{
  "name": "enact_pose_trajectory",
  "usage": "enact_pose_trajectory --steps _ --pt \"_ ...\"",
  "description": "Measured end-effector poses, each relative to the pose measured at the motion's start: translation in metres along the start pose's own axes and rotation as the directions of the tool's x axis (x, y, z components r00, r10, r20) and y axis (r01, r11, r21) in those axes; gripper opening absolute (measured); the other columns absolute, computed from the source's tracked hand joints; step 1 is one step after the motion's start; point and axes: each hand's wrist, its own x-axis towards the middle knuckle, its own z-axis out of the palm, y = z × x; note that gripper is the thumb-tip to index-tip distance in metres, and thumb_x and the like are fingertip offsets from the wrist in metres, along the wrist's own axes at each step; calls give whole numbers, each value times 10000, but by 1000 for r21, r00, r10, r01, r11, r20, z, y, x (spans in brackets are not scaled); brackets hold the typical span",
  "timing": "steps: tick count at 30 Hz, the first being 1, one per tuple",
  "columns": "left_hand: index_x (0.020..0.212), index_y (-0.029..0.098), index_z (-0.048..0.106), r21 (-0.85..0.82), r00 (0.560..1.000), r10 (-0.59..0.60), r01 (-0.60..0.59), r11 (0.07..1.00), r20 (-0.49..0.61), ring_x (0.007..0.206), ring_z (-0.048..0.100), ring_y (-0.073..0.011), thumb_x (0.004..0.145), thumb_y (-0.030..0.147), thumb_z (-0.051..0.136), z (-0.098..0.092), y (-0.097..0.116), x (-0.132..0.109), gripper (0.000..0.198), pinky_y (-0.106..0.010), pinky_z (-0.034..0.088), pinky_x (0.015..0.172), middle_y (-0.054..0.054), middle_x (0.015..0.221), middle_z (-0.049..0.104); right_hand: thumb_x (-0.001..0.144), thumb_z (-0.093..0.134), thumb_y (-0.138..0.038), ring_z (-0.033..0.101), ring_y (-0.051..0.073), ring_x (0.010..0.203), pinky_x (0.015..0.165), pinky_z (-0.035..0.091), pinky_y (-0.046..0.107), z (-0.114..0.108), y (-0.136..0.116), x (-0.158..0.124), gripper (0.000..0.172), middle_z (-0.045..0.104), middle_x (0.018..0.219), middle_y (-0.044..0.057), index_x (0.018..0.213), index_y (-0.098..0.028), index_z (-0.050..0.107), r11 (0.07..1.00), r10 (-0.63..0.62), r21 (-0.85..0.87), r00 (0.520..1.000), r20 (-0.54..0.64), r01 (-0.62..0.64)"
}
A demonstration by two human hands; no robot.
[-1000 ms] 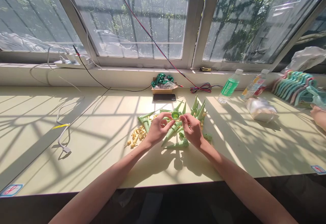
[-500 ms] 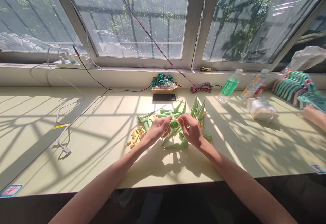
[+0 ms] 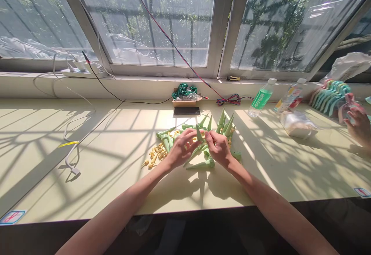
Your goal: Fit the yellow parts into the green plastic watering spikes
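Note:
My left hand [image 3: 182,147] holds a green plastic cone-shaped spike [image 3: 199,134] between thumb and fingers, its narrow tip pointing up. Close against it on the right, my right hand [image 3: 219,147] has thumb and forefinger pinched together. Whatever those fingertips hold is too small to make out. Under and behind both hands lies a pile of similar green spikes [image 3: 165,141], several of them standing tip up at the right. One spike [image 3: 201,164] lies on its side nearest me. Small yellow plastic pieces [image 3: 156,154] are heaped at the left of the pile.
Behind the pile are a black phone [image 3: 187,110] and a small cardboard box [image 3: 185,103] of green material. Two bottles [image 3: 261,99], a wrapped white packet [image 3: 298,124] and pastel hangers [image 3: 330,97] stand rightward. Another person's hand [image 3: 359,125] touches a pink hanger. A white cable [image 3: 71,156] lies left.
The held spike has turned from showing its wide open end to standing tip up, and my left fingers have shifted over it. At the right, the other person's hand has moved to a pink hanger.

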Motion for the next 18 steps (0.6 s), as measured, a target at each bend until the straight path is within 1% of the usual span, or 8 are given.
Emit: enact_pose_trajectory --steps 2,3,6,8,11,13,16,18 --pt "1155 231 639 42 999 1 1 999 -41 695 587 -91 948 302 550 2 -2 0 236 -206 525 596 -69 1080 610 988 428 -340 294 95 475 488 264 250 0 -1 0 417 315 530 -59 609 -221 301 1000 0 -1 1000 -12 0" --pt "1163 226 622 33 998 -26 28 999 -61 675 586 -86 946 314 553 3 -2 0 244 -203 519 574 -69 1084 606 988 434 -341 299 96 478 492 267 251 0 -1 0 417 321 533 -58 609 -220 311 1000 0 0 1000 -19 0" --pt "1212 203 535 -89 976 -191 182 979 -104 610 596 -82 927 383 577 4 -2 2 340 -183 472 472 -80 1085 605 993 444 -338 336 101 499 515 295 254 0 -1 -1 392 364 555 -48 628 -209 388 1000 7 6 999 -41 -7" --pt "1120 173 549 -184 947 -308 288 940 -91 541 584 -79 917 447 577 3 -1 4 342 -169 425 410 -67 980 633 997 447 -335 378 108 521 537 320 255 0 -1 -1 359 416 577 -36 666 -199 461 1000 20 13 998 -53 -19" --pt "840 137 589 -277 907 -422 406 871 0 398 494 -66 923 554 510 1 0 6 433 -170 354 346 -19 673 610 1000 449 -329 448 122 566 572 360 259 0 1 -1 306 506 631 -11 749 -187 548 1000 17 25 998 -53 -16" --pt "733 129 589 -326 884 -459 461 825 88 357 464 -73 921 611 464 0 -1 6 532 -178 322 326 -9 559 567 1001 452 -324 470 126 581 581 377 259 -1 1 -1 285 543 660 1 785 -182 573 1000 -7 30 999 -39 8" --pt "704 124 613 -369 859 -474 512 776 195 369 488 -93 906 651 454 -1 -3 6 587 -185 322 333 -9 504 540 999 457 -312 467 124 575 585 389 259 -1 0 -1 265 560 679 7 805 -180 582 998 -54 15 999 -5 54" --pt "717 125 626 -381 847 -477 532 756 234 373 490 -96 898 656 467 -1 -5 5 583 -186 326 345 -3 488 527 999 452 -305 466 124 575 590 393 261 -1 0 0 260 562 686 8 809 -182 579 997 -74 8 997 14 74"
